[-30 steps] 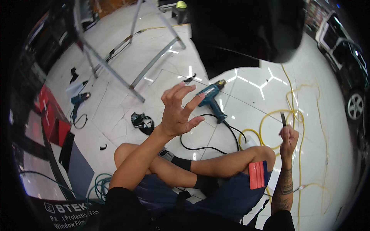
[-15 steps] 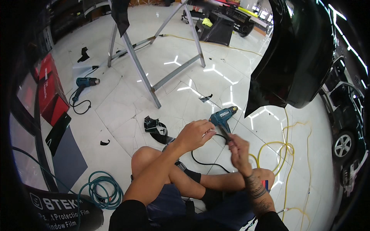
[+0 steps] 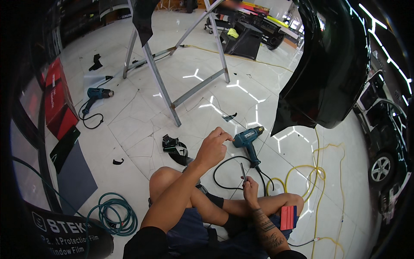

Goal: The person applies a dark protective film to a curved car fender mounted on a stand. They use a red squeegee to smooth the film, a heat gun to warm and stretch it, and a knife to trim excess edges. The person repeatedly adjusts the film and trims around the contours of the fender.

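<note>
I sit cross-legged on the tiled floor. My right hand (image 3: pixel 251 191) is closed around a slim grey utility knife (image 3: pixel 243 172) whose tip points up and away from me. My left hand (image 3: pixel 212 149) is raised to the left of it, fingers curled, index finger and thumb pinched together; whatever they hold, if anything, is too small to make out. Just beyond both hands lies a teal heat gun (image 3: pixel 247 143) on the floor, its black cord (image 3: pixel 217 172) looping back toward my legs. A red squeegee (image 3: pixel 287 217) sits at my right thigh.
A black car bumper (image 3: pixel 323 73) hangs at the right. Ahead stands a grey metal trestle (image 3: pixel 161 86). Black film scraps (image 3: pixel 174 146), a second heat gun (image 3: pixel 98 95), a coiled green hose (image 3: pixel 116 211), a yellow cord (image 3: pixel 319 168) and a red box (image 3: pixel 60 101) lie around.
My hands have drawn apart: the right came down toward my lap with the knife, uncovering the heat gun's handle, while the left shifted slightly left and up. The red squeegee shows more fully.
</note>
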{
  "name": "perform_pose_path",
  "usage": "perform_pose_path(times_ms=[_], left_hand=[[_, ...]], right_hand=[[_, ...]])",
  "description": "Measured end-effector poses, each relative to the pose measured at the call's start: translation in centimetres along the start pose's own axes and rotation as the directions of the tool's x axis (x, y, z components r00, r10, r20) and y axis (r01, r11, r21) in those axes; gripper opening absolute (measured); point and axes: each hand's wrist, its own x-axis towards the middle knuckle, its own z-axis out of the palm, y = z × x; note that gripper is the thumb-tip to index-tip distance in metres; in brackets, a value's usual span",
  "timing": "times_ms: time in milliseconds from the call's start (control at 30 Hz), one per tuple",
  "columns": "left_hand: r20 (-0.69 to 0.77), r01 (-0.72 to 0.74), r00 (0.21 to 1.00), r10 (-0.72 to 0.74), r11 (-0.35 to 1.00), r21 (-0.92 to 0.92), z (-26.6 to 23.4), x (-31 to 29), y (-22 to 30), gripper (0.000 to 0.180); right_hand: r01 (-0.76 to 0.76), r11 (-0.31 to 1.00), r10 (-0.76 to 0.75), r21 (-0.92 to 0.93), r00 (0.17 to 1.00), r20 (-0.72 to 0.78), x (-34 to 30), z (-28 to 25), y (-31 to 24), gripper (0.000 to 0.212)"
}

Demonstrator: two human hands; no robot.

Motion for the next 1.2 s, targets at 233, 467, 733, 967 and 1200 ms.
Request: perform_pose_path(times_ms=[233,467,733,967,1200], left_hand=[[-0.034,-0.139,0.989,0.142,0.988,0.073,-0.3,0.1,0.0,0.034],[0.119,0.01,0.993,-0.009,1.0,-0.005,-1.0,0.1,1.0,0.03],[0.222,-0.015,0.975,0.012,1.0,0.013,-1.3,-0.2,0.8,0.025],[0.263,-0.058,0.964,0.038,0.996,0.068,-1.6,-0.2,0.5,0.024],[0.266,-0.055,0.963,0.034,0.996,0.072,-1.7,-0.2,0.1,0.023]], right_hand=[[0.001,0.899,0.092,-0.438,0.977,0.191,0.5,-2.2,2.4,0.026],[-0.036,0.775,0.309,-0.631,0.892,0.329,0.3,-1.9,2.3,0.028],[0.13,0.689,0.342,-0.713,0.809,0.478,0.4,-1.4,4.6,0.026],[0.187,0.558,0.384,-0.809,0.805,0.452,-0.9,-0.3,1.1,0.028],[0.26,0.543,0.283,-0.798,0.838,0.466,-1.2,-0.4,1.4,0.025]])
